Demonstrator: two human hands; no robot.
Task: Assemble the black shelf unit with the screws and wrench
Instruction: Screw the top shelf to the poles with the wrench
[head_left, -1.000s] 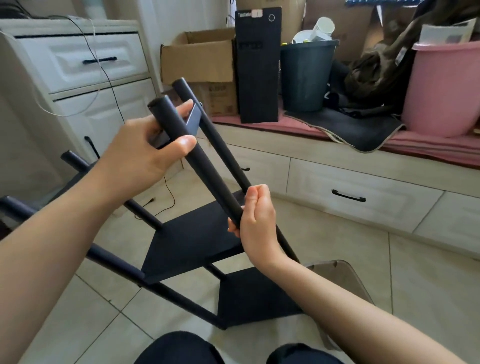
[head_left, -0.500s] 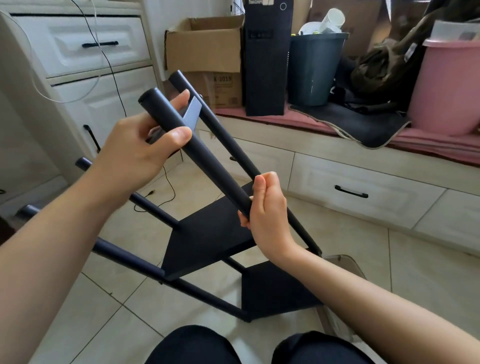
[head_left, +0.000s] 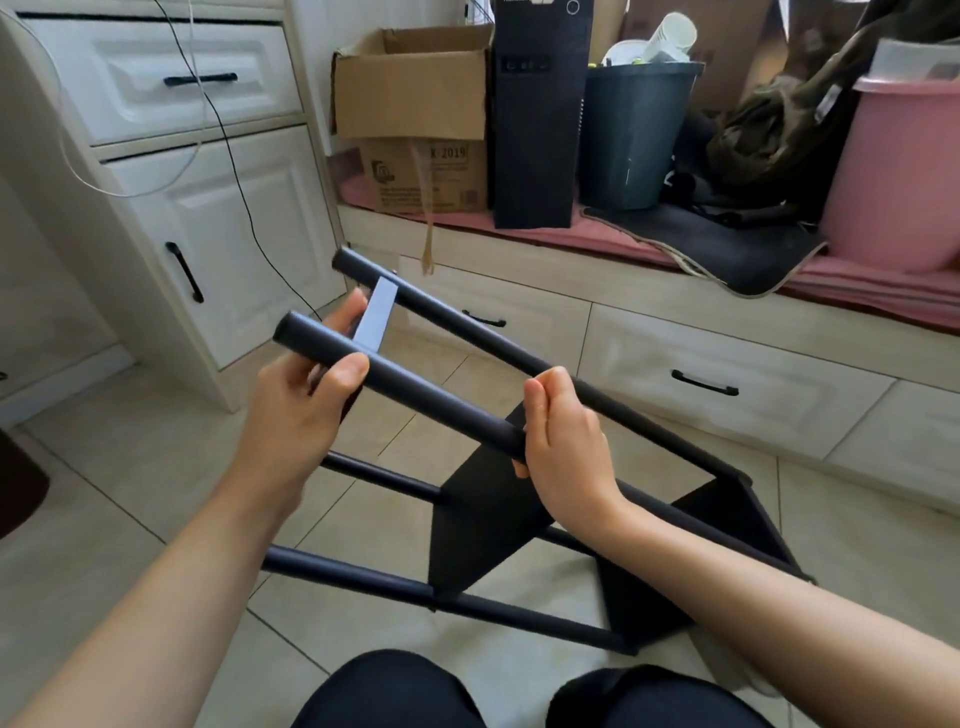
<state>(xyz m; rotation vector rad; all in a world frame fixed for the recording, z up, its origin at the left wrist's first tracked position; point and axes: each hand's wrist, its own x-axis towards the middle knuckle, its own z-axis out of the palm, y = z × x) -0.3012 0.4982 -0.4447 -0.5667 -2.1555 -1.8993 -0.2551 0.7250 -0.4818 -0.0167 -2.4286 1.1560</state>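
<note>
Black shelf unit (head_left: 483, 525) lies tipped on its side over the tiled floor (head_left: 130, 467), two upper tubes slanting up-left. Left hand (head_left: 301, 410) grips the near tube (head_left: 415, 392) close to its open end, thumb over the top, fingers curled behind by the grey crossbar (head_left: 376, 317). Right hand (head_left: 563, 447) wraps the same tube lower down, fingers closed around it. Behind: cardboard box (head_left: 415, 93), dark bin (head_left: 631, 130), pink bucket (head_left: 898, 176) on the bench.

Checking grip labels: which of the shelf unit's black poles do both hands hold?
The near upper pole: left hand near its capped end, right hand lower down. The other poles are ungripped.
</note>
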